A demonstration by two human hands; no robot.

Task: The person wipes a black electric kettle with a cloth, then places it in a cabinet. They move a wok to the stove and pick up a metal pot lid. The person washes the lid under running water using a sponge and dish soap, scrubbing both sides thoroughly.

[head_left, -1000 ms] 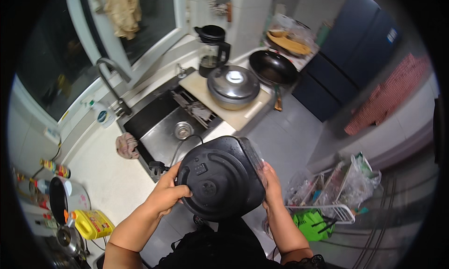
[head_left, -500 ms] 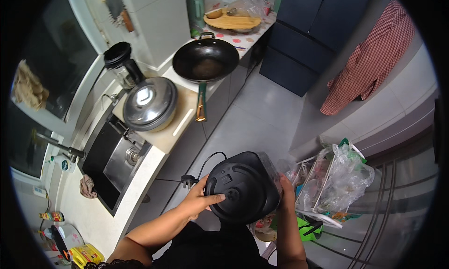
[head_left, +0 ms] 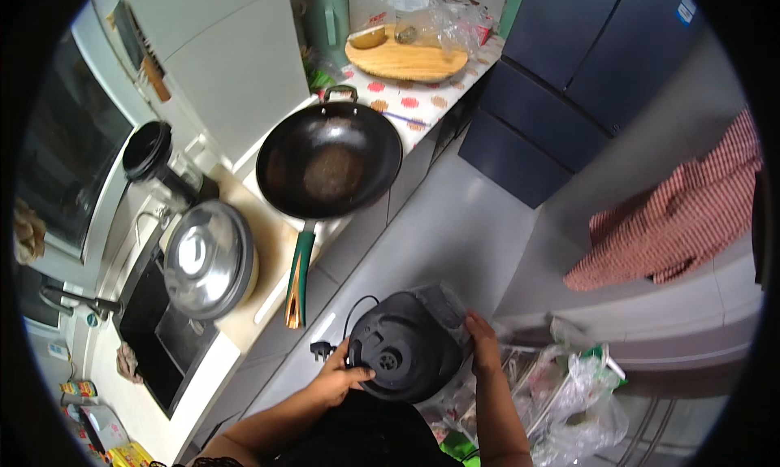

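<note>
Grey floor tiles (head_left: 439, 231) stretch toward a dark blue refrigerator (head_left: 561, 101). Above them, a black corded appliance base (head_left: 416, 349) is clamped between the left hand (head_left: 333, 382), thumb on its round face, and the right hand (head_left: 483, 343), gripping the opposite edge. Supporting it in mid-air seems the step in hand; the next move calls for a firm two-handed grip. Loose plug (head_left: 322, 350), jutting wok handle (head_left: 300, 276) and clear plastic bags (head_left: 597, 422) could get in the way.
</note>
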